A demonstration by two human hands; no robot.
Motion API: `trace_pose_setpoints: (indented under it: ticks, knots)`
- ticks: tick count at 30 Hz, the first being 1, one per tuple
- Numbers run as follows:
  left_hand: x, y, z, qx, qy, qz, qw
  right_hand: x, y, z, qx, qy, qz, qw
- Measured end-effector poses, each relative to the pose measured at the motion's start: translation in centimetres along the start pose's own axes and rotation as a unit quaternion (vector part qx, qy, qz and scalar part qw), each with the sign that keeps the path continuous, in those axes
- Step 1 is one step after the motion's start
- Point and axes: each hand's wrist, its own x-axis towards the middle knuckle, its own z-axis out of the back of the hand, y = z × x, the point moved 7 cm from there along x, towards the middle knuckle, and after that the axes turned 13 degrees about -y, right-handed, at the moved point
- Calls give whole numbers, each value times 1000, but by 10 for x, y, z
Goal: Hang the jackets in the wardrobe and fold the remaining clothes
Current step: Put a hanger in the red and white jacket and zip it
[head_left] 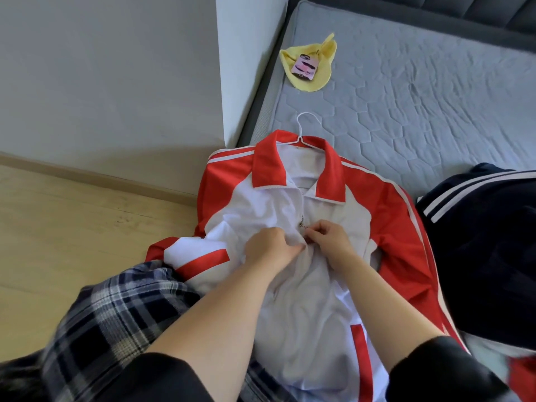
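Note:
A red and white track jacket (pixel 324 285) lies face up on the grey mattress (pixel 406 97). A white wire hanger (pixel 307 129) sits inside its collar, hook pointing away from me. My left hand (pixel 272 248) grips the white front fabric beside the zip. Just to its right, my right hand (pixel 330 236) pinches the zip pull at mid-chest. The zip is open above my hands. A dark navy garment with white stripes (pixel 481 250) lies to the right. A blue plaid shirt (pixel 116 320) lies at the lower left.
A yellow cloth (pixel 316 74) with a small pink item (pixel 306 67) on it lies farther up the mattress. A white wall corner (pixel 246 68) stands at the mattress's left edge. Wood floor (pixel 72 227) is on the left.

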Motion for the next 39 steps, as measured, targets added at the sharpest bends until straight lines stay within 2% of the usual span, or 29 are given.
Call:
trace_pose_setpoints:
  ticks: [3,6,8,10,12,14,17,18,20,22,24,25,26,30,34,37,39]
  knots:
    - [7,0,-9,6,1,6,1000,4,-3,5,56,1,-28,998]
    - [12,-1,-17,46,8,-29,998,4,-4,3,23,18,-22,999]
    - [13,3,-26,70,38,-30,996,11,8,0,-82,67,26,994]
    - [14,5,-32,88,51,-34,994,29,30,1,-254,98,129,954]
    - [17,2,-31,90,44,-33,994,49,59,10,-374,49,219,900]
    - [20,1,-31,86,35,-30,995,59,80,14,-396,-26,251,883]
    - [21,1,-31,93,48,-28,994,63,98,17,-263,-176,222,922]
    - [22,2,-31,93,54,-24,994,66,102,16,-229,-197,206,931]
    - [23,0,-24,75,48,-13,996,74,109,8,-227,-165,201,939]
    - [31,-9,-7,61,-34,-45,997,78,118,-2,-253,-105,228,934]
    - [43,-24,16,44,-172,-99,979,79,125,-4,-271,-85,257,924]
    - [50,-29,22,32,-210,-108,971,79,127,-3,-279,-83,271,918]
    - [59,-30,22,24,-205,-98,973,80,127,-4,-286,-78,282,913]
    - [80,-17,-9,51,-71,-46,995,86,124,-8,-333,-32,305,892]
    - [84,-6,-20,65,-55,-51,995,95,126,-14,-412,-1,328,850]
    - [84,-4,-22,78,-49,-69,993,109,140,-15,-444,15,324,835]
    - [84,-2,-25,73,-38,-71,994,130,171,-4,-431,-52,340,834]
